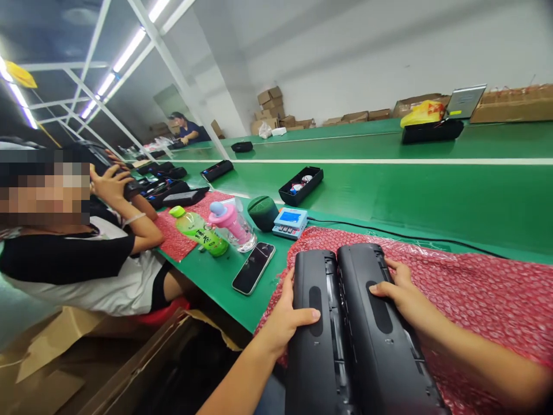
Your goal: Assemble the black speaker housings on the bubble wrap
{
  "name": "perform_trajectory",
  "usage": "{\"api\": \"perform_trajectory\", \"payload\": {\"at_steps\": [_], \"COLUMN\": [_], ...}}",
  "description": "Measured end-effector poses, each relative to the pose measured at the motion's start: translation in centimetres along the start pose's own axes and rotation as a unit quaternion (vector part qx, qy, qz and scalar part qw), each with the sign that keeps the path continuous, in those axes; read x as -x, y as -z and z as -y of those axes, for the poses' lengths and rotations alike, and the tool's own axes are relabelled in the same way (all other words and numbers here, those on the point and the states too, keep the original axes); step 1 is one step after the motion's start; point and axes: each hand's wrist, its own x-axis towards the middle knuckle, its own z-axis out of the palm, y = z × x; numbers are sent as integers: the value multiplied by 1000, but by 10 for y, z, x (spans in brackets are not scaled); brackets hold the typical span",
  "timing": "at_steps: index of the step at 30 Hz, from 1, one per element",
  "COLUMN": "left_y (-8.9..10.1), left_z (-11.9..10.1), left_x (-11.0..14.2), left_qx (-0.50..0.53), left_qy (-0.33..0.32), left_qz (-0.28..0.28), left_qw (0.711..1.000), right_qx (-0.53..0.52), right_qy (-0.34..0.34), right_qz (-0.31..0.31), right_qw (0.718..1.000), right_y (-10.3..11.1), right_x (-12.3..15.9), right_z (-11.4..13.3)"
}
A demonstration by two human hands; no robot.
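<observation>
Bright ceiling tube lights (pixel 129 49); edges warped, perhaps slightly blurred.

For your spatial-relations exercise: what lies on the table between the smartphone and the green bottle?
In the head view, a clear glass cup holding a pink bottle sits between the smartphone and the green bottle, on the green table.
</observation>
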Motion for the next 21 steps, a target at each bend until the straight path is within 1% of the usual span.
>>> {"api": "perform_trajectory", "payload": {"at_steps": [4,6,9,11,14,16,19,21], "left_y": [-1,-2,-3,-3,-4,-5,-6,-6], "left_z": [-2,-3,-4,-4,-4,-5,-6,-5], "left_x": [1,3,4,3,2,2,3,5], "left_qx": [-7,-3,0,-3,-10,-15,-18,-7], "left_qy": [4,4,12,17,21,12,-1,2], "left_qz": [2,-2,-9,-13,-21,-23,-22,-29], "left_qw": [1000,1000,1000,1000,1000,1000,1000,1000], "right_qx": [7,0,-23,-24,-7,-5,-11,-4], "right_qy": [-12,-3,-2,-8,-26,-32,-22,-15], "right_qz": [18,52,122,143,130,115,105,101], "right_qw": [1000,999,992,989,991,993,994,995], "right_y": [3,7,14,16,14,11,10,13], "right_x": [1,4,10,12,12,12,15,15], "right_z": [7,12,15,16,17,18,15,12]}}
